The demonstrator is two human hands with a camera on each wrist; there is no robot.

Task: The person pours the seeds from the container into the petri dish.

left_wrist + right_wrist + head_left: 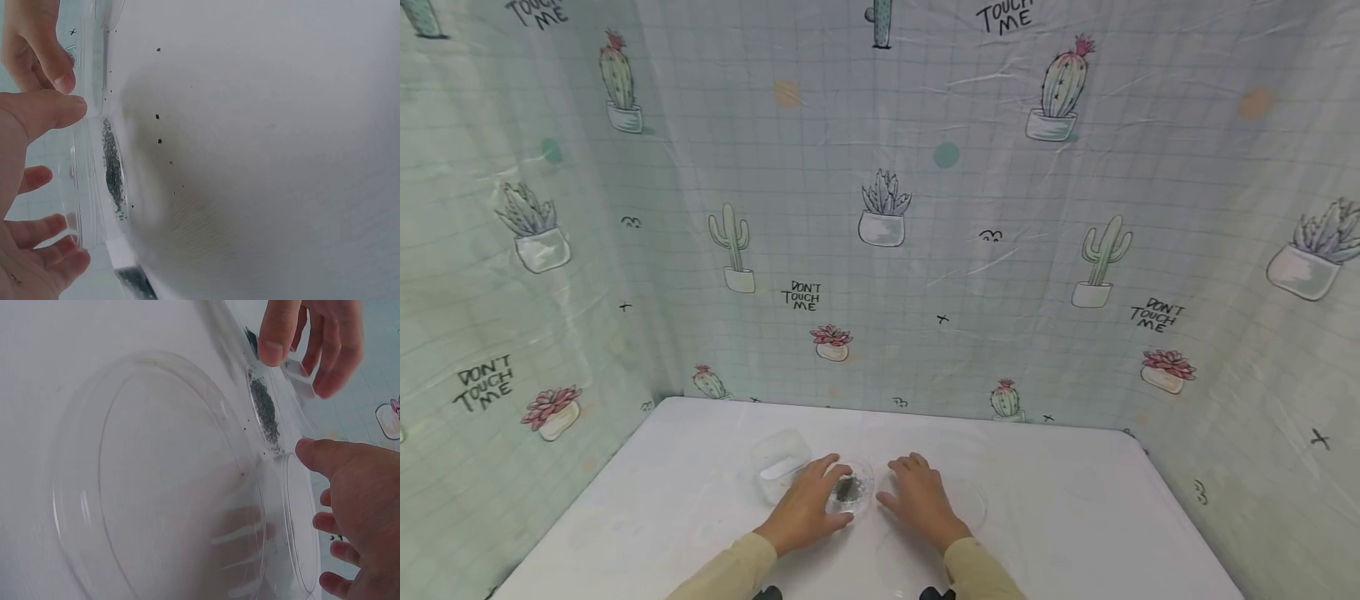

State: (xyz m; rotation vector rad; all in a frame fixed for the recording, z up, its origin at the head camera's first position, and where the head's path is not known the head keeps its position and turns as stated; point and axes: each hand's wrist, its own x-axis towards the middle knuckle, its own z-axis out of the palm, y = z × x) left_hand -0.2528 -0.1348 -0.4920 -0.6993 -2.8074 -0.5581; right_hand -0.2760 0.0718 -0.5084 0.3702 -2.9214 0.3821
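Note:
A round clear dish (863, 483) with dark granules (112, 165) in it stands on the white table. My left hand (808, 508) is at the dish's left side, thumb and fingers spread about its rim; firm contact cannot be made out. Just right of the dish, my right hand (919, 498) hovers with loosely bent, parted fingers and holds nothing. Beneath and beside it are clear round dishes, one large (103, 487) in the right wrist view and a second (300, 519) partly behind the first.
A clear container (778, 446) with a white strip on or in it stands left of the granule dish. Several dark specks (159, 141) are scattered on the table (1075, 517). A patterned curtain (925, 350) closes off the back and sides.

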